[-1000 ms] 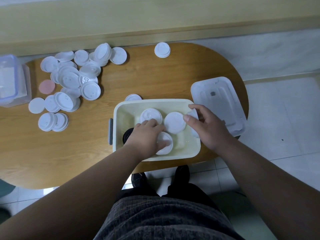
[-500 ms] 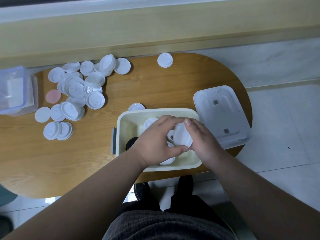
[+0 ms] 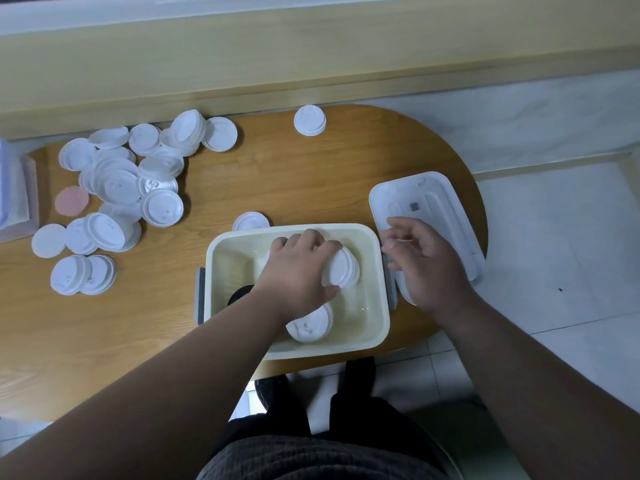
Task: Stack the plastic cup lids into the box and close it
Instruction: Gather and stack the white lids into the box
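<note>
The left hand (image 3: 299,271) is reaching into the cream box (image 3: 375,306) and gripping a short stack of lids (image 3: 343,268). Its fingers are curling over the stack's far edge and its thumb is pressing the near edge. The stack is standing tilted, its top leaning toward three o'clock, in the far right part of the box. A second stack (image 3: 308,323) is lying flat on the box floor at six o'clock from the hand, partly under the wrist. A black round thing (image 3: 239,294) is showing at the box's nine o'clock side, half hidden by the forearm.

The right hand (image 3: 426,265) is hovering just past the box's three o'clock wall, fingers loosely spread and holding nothing. It is hanging over the near left corner of the box lid (image 3: 440,202), which is lying flat on the table (image 3: 277,168) at two o'clock from the box. I cannot tell whether the hand is touching it.

A single lid (image 3: 251,221) is lying just behind the box's far wall at eleven o'clock. A loose pile of lids (image 3: 128,188) is sprawling at ten o'clock, well apart from the box, with a pink disc (image 3: 72,201) beside it. A lone lid (image 3: 310,120) is sitting at twelve o'clock near the table's far edge. A clear container (image 3: 14,199) is standing at the far nine o'clock edge.
</note>
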